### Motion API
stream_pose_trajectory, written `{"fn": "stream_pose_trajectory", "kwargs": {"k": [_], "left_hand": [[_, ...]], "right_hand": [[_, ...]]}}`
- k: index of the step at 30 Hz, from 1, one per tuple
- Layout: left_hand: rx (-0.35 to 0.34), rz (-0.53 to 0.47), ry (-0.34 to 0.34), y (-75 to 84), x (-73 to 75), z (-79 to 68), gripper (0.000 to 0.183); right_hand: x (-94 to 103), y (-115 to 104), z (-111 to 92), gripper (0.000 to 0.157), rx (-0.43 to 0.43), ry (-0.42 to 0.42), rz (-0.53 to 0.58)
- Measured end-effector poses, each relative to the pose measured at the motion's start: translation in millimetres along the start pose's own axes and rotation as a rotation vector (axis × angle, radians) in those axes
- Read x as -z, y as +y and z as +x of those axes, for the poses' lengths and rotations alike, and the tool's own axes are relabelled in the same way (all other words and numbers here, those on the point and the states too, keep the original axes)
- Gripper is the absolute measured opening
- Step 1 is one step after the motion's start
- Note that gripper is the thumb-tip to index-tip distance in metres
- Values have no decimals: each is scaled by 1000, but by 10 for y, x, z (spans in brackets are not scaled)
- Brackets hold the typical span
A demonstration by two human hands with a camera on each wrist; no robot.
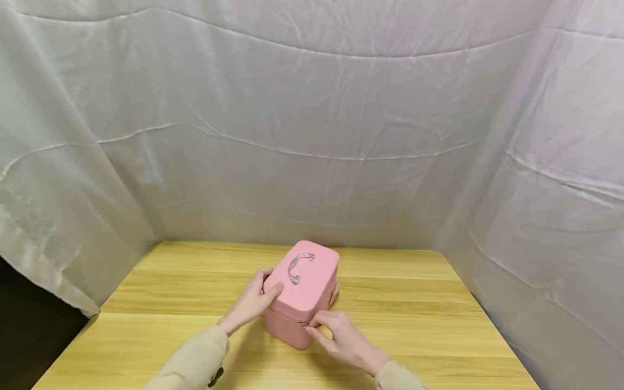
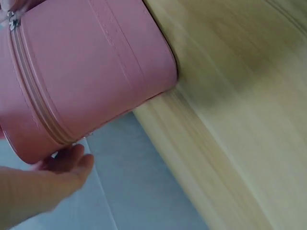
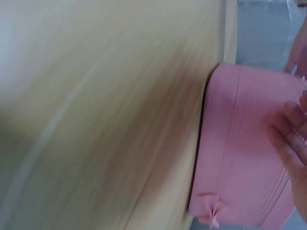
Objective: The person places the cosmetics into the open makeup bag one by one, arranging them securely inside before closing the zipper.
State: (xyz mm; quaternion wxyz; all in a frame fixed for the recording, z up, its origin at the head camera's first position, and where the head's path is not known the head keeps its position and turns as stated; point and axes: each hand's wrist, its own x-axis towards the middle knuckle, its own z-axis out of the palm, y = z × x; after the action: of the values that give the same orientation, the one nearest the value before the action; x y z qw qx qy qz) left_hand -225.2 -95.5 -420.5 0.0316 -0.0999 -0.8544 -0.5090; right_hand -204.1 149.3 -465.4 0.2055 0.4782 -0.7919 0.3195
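A pink vanity case stands turned at an angle on the table, its lid down and a clear curved handle on top. My left hand grips the lid's left side, thumb on the top and fingers down the side. At the near corner, my right hand pinches the zipper pull. The zipper runs around the case just below the lid, seen in the left wrist view. On the right side is a pink bow, low on the wall in the right wrist view.
The case rests on a light wood-grain table. Pale grey cloth hangs behind and on both sides. A dark area shows past the table's left edge.
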Motion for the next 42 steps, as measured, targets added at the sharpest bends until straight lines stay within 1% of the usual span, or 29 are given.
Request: {"fn": "stream_pose_trajectory", "kwargs": {"k": [2, 7, 12, 14, 18, 26, 31, 36, 39, 42], "left_hand": [[6, 58, 15, 20, -7, 8, 65], [18, 152, 24, 75, -25, 16, 91], [34, 211, 2, 140, -43, 23, 105], [43, 213, -11, 161, -49, 17, 109], [40, 215, -33, 172, -55, 7, 113], [16, 214, -53, 177, -56, -16, 112], [9, 199, -67, 171, -59, -19, 114], [-7, 186, -71, 154, -59, -10, 113], [-3, 184, -71, 143, -56, -9, 113], [3, 181, -73, 132, -54, -10, 113]], "right_hand": [[-36, -39, 22, 7, -30, 1, -2], [-99, -121, 69, 7, -88, 11, -28], [-149, -170, 91, 10, -119, 23, -26], [-158, -184, 93, 12, -135, 21, -20], [-156, -196, 91, 14, -145, 14, -29], [-89, -174, 67, 14, -86, 11, -75], [-34, -138, 29, 13, -54, 21, -59], [13, -70, 1, 15, -26, 34, -23], [40, -13, -11, 17, -16, 41, -15], [67, 52, -23, 16, -12, 60, -9]]}}
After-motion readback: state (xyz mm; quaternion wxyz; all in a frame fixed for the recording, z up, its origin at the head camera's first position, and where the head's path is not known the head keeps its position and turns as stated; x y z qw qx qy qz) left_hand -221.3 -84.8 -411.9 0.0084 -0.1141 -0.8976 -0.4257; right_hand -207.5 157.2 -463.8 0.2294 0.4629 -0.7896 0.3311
